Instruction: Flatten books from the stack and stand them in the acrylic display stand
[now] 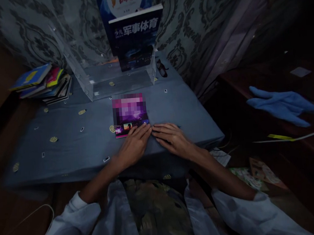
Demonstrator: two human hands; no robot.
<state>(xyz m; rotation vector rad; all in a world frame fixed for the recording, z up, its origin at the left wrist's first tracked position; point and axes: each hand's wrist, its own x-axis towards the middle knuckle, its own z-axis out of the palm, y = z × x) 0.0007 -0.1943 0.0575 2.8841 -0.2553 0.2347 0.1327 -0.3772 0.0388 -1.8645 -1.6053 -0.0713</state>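
Observation:
A purple and pink book or booklet [131, 114], its upper part blurred by pixelation, lies flat on the cloth-covered table. Across its lower right corner rest the outstretched fingers of my left hand [138, 139]. My right hand [173, 136] lies just right of the book, palm down on the cloth, with its fingers stretched toward the left fingertips. Neither hand grips anything. Beyond the book stands a clear acrylic rack [89, 90], with a dark blue book [136, 35] upright in it and another blue book [103, 9] behind.
Stacked books [45, 82] sit at the table's back left. Dark glasses [162, 68] lie right of the rack. The grey-blue tablecloth [73, 153] hangs over the front edge. A blue glove [281, 102] rests on a dark surface at the right, near a white cord [313, 133].

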